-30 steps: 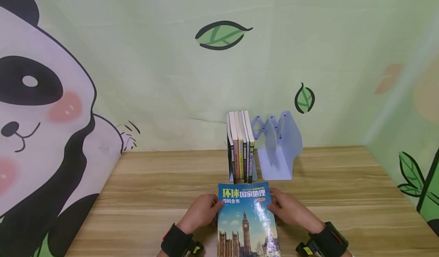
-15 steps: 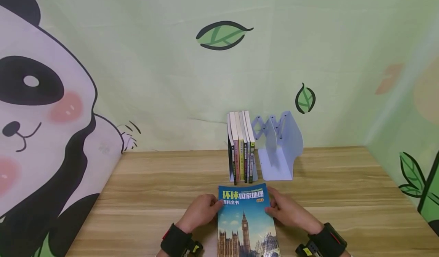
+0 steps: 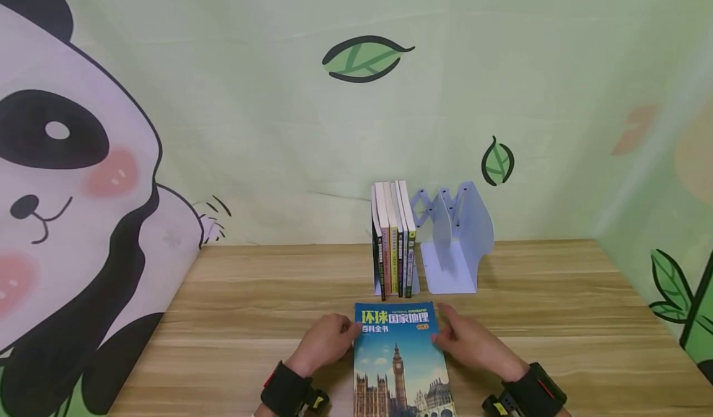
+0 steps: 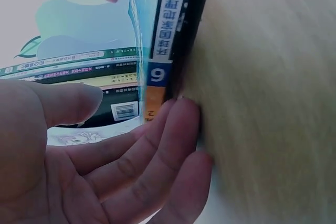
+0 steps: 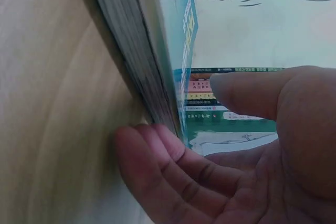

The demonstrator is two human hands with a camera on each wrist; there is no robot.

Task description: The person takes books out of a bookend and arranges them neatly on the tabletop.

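Observation:
A blue book (image 3: 398,355) with a clock tower on its cover lies at the table's front. My left hand (image 3: 328,343) is at its left side, with fingertips (image 4: 181,116) touching the lettered spine (image 4: 159,72). My right hand (image 3: 473,339) is at the other side, its fingertips (image 5: 165,142) against the page edges (image 5: 131,40). In the wrist views, both thumbs extend above the cover, seemingly apart from it. Behind the book, several upright books (image 3: 394,237) stand with spines facing me. The lower end of the blue book is cut off by the head view.
A pale lavender expandable bookend (image 3: 465,237) stands right of the upright books, with a divider and slots. The wooden table (image 3: 250,287) reaches back to a green backdrop (image 3: 250,126) printed with leaves and a panda.
The blue book's top edge has shifted slightly toward me, away from the upright books. My right hand has made small adjustments along its side. The head view has shifted a little.

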